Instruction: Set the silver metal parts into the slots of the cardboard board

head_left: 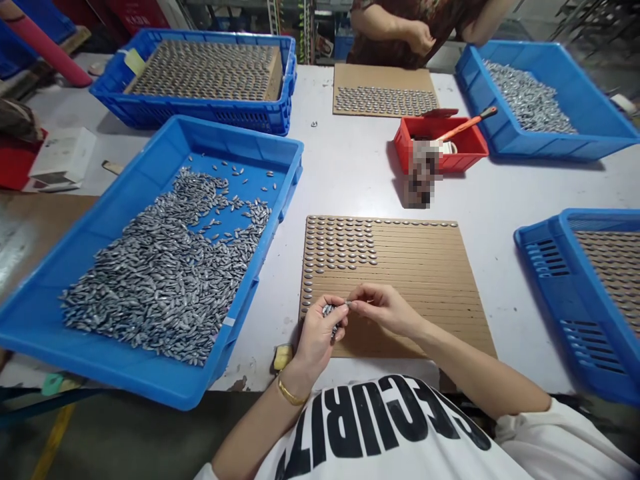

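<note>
My left hand [320, 330] is closed around a small pile of grey metal pieces [332, 316], over the lower left part of a ridged cardboard sheet [420, 287]. Thumb and index finger of my right hand [383, 308] pinch a single grey piece [349, 303] beside my left thumb. Rows of similar pieces lie on the sheet's upper left, along its top edge and down its left edge. To the left, a blue tray [277, 157] holds a large heap of loose grey pieces [165, 280].
A red box [467, 160] with an orange-handled tool stands beyond the sheet. Blue crates [565, 300] [195, 110] hold filled cardboard sheets. Across the table, a person's hands are above another sheet [385, 77], near a blue tray [565, 147]. A yellow block [283, 357] lies by my left wrist.
</note>
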The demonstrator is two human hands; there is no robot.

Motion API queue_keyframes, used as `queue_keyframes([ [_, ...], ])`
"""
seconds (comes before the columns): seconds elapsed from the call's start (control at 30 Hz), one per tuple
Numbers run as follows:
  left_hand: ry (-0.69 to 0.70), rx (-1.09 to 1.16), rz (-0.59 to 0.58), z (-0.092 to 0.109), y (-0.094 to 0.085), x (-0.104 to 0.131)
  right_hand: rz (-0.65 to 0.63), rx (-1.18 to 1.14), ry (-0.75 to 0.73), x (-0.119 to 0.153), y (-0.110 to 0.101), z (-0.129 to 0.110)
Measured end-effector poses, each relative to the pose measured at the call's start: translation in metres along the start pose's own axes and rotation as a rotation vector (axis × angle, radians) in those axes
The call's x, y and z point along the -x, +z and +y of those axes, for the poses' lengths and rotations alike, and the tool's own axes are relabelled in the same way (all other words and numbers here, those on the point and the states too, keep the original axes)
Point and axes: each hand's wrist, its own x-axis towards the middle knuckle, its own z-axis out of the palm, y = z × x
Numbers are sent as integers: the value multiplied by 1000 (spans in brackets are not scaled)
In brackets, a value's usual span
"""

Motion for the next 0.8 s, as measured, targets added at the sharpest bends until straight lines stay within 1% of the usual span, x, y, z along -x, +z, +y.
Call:
queue_keyframes([
  [0.1, -18, -22, -25, -1, 1, -1, 33, -39, -6, 1, 2, 2],
  [0.23, -44, -23, -21, -1, 1, -1, 109, 162, -148, 4, 0, 4],
  [0.3, -37, -38, -19, -1, 1, -2, 91, 213, -171, 6, -1, 2],
  [0.43, -38, -69, -35, -2, 2, -1, -12, 123, -100, 10, -4, -3],
  [0.5, -62, -66, -36, -1, 3, -1, -17, 133, -105, 9, -7, -1],
  [0.57, -79, -24, -20, 1, 3, -2, 54, 258, -187, 6, -14, 6],
  [0.67, -111, 100, 28, 4, 2, -3, 293, 613, -388, -6, -29, 25],
  [0.7, -124, 134, 38, 5, 2, -3, 368, 737, -432, -12, -34, 33],
  [0.77, -155, 158, 32, 4, 1, -4, 424, 962, -475, -22, -42, 47],
  [0.8, -169, 152, 16, 3, 2, -4, 426, 1059, -488, -27, -45, 53],
])
